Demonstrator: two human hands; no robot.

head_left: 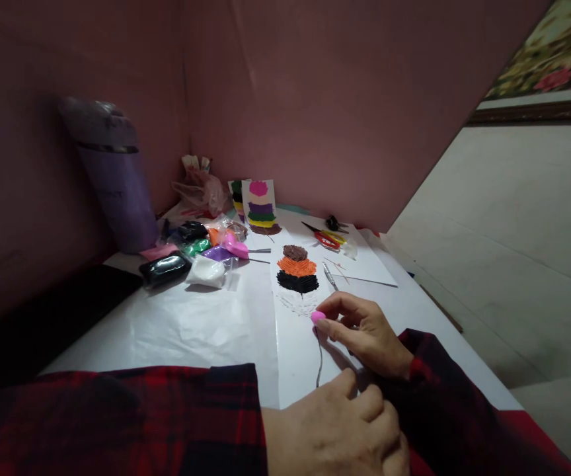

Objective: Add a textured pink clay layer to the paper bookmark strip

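Between the thumb and fingertips of my right hand [369, 334] is a small pink clay ball [318, 317], held just above a white card [295, 377]. On this card are textured clay bands: a brown one [295, 252], an orange one [296, 266], a black one [298, 283] and a white one [298, 303]. A thin dark stem line [320, 360] runs down below them. My left hand [332, 426] is at the bottom, back up, with its fingers curled under; whatever they hold, if anything, is hidden. A silver-handled tool [330, 275] lies beyond my right hand.
Bagged clay packs [206, 272] in several colours lie at the left, before a purple tumbler [114, 178]. A finished clay card [260, 208] stands at the back. Red-handled scissors [326, 239] and thin sticks [338, 266] rest at the right. A pink wall [305, 99] rises behind.
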